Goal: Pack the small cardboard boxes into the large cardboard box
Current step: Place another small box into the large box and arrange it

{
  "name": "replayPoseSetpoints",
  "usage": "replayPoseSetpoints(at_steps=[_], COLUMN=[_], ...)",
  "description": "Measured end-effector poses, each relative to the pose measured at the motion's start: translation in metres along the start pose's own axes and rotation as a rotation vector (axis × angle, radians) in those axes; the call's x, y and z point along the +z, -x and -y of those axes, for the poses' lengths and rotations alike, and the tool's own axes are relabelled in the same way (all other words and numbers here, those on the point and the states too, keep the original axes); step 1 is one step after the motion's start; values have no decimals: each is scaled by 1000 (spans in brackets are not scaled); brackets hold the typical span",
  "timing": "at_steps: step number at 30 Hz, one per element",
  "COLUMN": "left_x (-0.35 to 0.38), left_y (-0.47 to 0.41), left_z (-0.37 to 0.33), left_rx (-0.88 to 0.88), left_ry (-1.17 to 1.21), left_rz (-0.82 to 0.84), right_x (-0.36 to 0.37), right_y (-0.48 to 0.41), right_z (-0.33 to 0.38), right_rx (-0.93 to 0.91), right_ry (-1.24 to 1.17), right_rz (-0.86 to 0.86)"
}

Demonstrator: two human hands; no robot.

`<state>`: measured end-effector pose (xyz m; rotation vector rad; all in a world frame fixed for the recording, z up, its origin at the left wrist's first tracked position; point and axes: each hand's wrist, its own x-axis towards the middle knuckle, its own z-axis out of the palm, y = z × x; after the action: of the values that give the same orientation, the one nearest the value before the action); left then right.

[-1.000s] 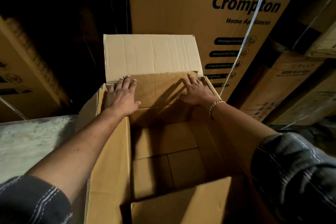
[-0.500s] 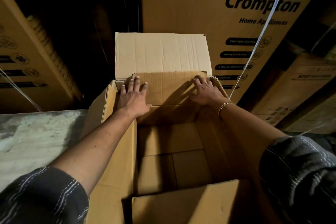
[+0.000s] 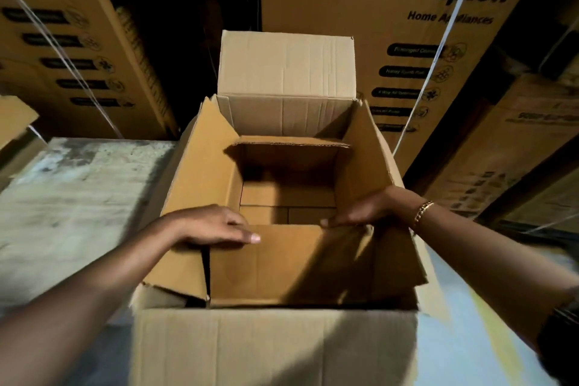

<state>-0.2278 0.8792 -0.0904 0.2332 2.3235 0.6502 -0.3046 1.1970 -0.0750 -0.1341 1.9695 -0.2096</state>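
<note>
The large cardboard box point(image 3: 272, 345) stands open on the table point(image 3: 78, 197), seemingly empty in this dim light. Left hand point(image 3: 213, 226) and right hand point(image 3: 372, 210) each grip the top edge of the near flap point(image 3: 282, 263). Pull both corners evenly outward and crease it flat, so nothing blocks the opening.

Ahead of you: a tall brown printed carton point(image 3: 329, 41) reads "Crompton Home Appliances" in black, with black oval labels down its face.
Strap: a white plastic strap point(image 3: 428, 72) slants down that carton.
To your left: a second tall brown carton point(image 3: 37, 78) leans, carrying the same black labels and crossed by a thin white band point(image 3: 62, 59).
Between them: a dark unlit gap point(image 3: 194, 9).
To your right: lower brown cartons with faint print point(image 3: 526, 141) sit in shadow.
Table: your pale, stained grey table point(image 3: 78, 197) looks bluish on its right side.
Light: dim, with hard shadows.
</note>
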Motion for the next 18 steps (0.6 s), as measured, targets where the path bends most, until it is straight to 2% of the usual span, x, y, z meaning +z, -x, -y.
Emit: replayPoseSetpoints(at_steps=[3, 6, 9, 11, 13, 18], left_x=[29, 62, 99, 120, 135, 136], left_y=[40, 75, 98, 106, 110, 109], left_z=[-2, -9, -10, -7, -3, -6], left_rx=[11, -22, -37, -36, -47, -31], left_ry=[35, -66, -203, -188, -142, -177], left_rz=[-174, -332, -488, -533, -551, -607], right_x=[39, 88, 145, 176, 196, 206], right_y=[34, 59, 74, 73, 73, 75], right_z=[-9, -19, -33, -40, -43, -53], right_rx=[-43, -203, -257, -233, -224, -300], right_ry=[-23, 102, 263, 336, 357, 287], right_rz=[-140, -398, -687, -835, -911, -1187])
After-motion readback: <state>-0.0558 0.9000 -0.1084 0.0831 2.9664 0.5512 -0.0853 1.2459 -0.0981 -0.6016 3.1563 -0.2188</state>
